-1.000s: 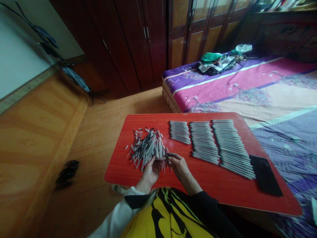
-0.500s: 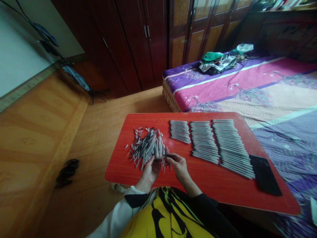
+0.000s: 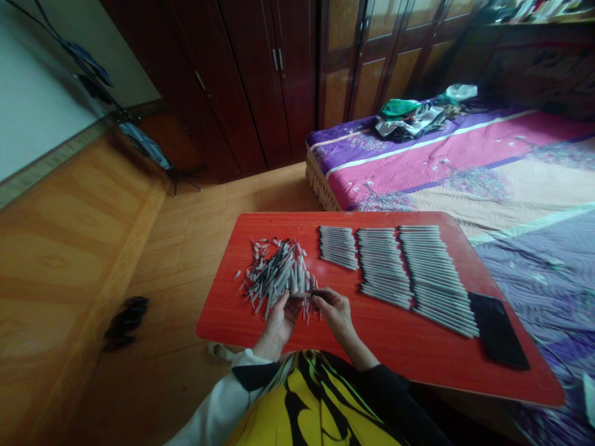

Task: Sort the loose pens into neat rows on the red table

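On a red wood-grain table top (image 3: pixel 260 334) lies a loose heap of thin white-and-black pens (image 3: pixel 274 277). My left hand (image 3: pixel 281 322) sits at the heap's near edge, and my right hand (image 3: pixel 335 313) is just to its right. Between them, one pen (image 3: pixel 302 295) lies level, held by the fingers of both hands. Three neat groups of pens lie side by side to the right: a short group (image 3: pixel 338 248), a middle group (image 3: pixel 383 267) and a wide group (image 3: pixel 437 280). The middle group is the nearest to my right hand.
A black phone (image 3: pixel 498 329) lies at the table's right corner. A quilted pink and purple bed (image 3: pixel 441 161) runs behind and right of the table. Dark wardrobe doors (image 3: pixel 260 80) stand beyond, and a dark object (image 3: pixel 126 323) lies on the orange floor.
A second ago my right fingertips were just off the pen in my left hand. Now both hands hold that pen, and they sit closer together.
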The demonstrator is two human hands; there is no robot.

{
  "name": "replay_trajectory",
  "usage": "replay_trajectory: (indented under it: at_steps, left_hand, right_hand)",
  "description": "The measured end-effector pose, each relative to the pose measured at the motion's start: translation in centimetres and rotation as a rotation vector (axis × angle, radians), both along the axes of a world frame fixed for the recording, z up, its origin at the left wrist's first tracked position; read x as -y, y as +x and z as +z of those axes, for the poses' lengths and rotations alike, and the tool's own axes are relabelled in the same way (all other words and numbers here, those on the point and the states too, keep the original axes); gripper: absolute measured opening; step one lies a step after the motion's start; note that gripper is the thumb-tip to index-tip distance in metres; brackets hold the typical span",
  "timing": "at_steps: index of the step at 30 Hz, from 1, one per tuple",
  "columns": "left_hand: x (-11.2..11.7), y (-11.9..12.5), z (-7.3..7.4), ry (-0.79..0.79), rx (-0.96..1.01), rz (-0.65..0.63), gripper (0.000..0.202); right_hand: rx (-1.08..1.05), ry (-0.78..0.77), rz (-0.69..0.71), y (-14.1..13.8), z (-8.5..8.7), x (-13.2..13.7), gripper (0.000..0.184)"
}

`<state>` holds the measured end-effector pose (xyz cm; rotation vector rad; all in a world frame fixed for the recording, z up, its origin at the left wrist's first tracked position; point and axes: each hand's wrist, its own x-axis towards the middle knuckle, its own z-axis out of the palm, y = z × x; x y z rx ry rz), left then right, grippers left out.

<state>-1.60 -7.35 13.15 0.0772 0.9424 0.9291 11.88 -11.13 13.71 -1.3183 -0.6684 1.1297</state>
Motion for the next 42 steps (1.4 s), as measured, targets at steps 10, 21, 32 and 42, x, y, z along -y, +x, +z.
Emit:
replay_trajectory:
  at_steps: [10, 21, 32, 42]
  left_hand:
    - [0.1, 0.0, 0.1, 0.117, -0.036, -0.022, 0.015]
    - [0.1, 0.2, 1.0, 0.232, -0.131, 0.007, 0.027]
    - [0.7, 0.7, 1.1, 0.34, -0.256, -0.001, 0.032]
    - [0.5, 0.3, 0.7, 0.284, -0.238, 0.017, 0.03]
  right_hand:
    - [0.093, 0.008, 0.023, 0.0, 0.8, 0.1, 0.016]
    - [0.107, -0.097, 0.056, -0.1, 0.0, 0.3, 0.034]
    - [0.078, -0.213, 0.212, -0.5, -0.4, 0.5, 0.059]
    - [0.432, -0.018, 0.177, 0.2, -0.4, 0.8, 0.038]
